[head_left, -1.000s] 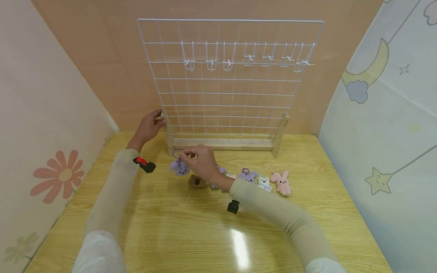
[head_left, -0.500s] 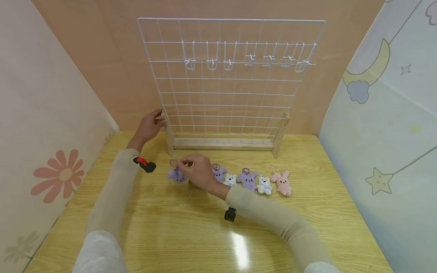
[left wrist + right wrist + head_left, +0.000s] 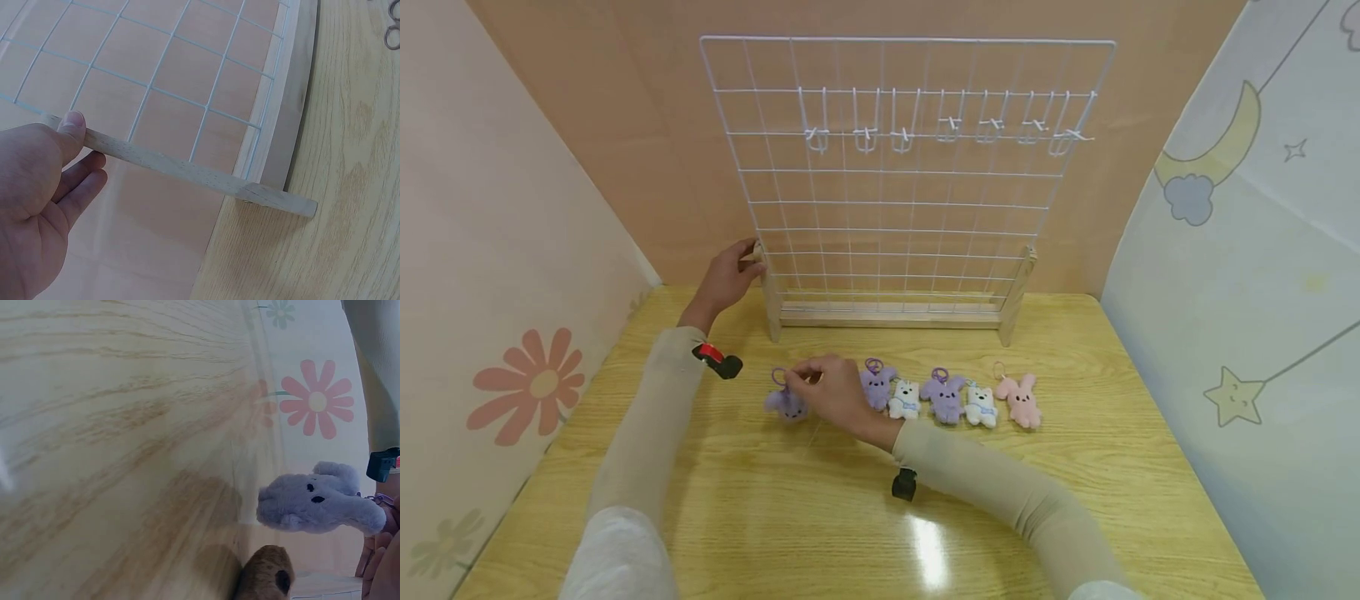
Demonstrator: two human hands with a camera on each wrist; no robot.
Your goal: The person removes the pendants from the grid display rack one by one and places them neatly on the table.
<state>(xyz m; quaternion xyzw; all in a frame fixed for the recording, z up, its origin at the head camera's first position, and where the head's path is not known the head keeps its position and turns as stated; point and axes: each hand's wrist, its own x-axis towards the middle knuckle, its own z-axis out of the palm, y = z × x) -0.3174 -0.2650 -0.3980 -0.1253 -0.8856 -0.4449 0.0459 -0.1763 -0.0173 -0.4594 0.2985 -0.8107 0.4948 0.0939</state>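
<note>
My left hand (image 3: 726,279) grips the top of the left wooden post (image 3: 771,304) of a white wire grid rack (image 3: 910,39). In the left wrist view the thumb lies on the post (image 3: 169,165), with fingers beneath it. In front of the rack, my right hand (image 3: 835,387) pinches the purple ring of a purple plush bunny keychain (image 3: 790,407). The bunny hangs from the ring; in the right wrist view it appears just above the tabletop. Close by it lies a brown plush (image 3: 265,574), hidden behind my hand in the head view.
To the right of my right hand lie another purple bunny (image 3: 877,387), a white bear (image 3: 905,402), a further purple bunny (image 3: 945,398), a second white bear (image 3: 981,406) and a pink bunny (image 3: 1021,402). Several white hooks (image 3: 902,137) hang high on the grid.
My right hand has moved toward me and slightly left, carrying the purple bunny keychain away from the rack. The brown plush has gone out of sight behind it. My left hand stays put.
</note>
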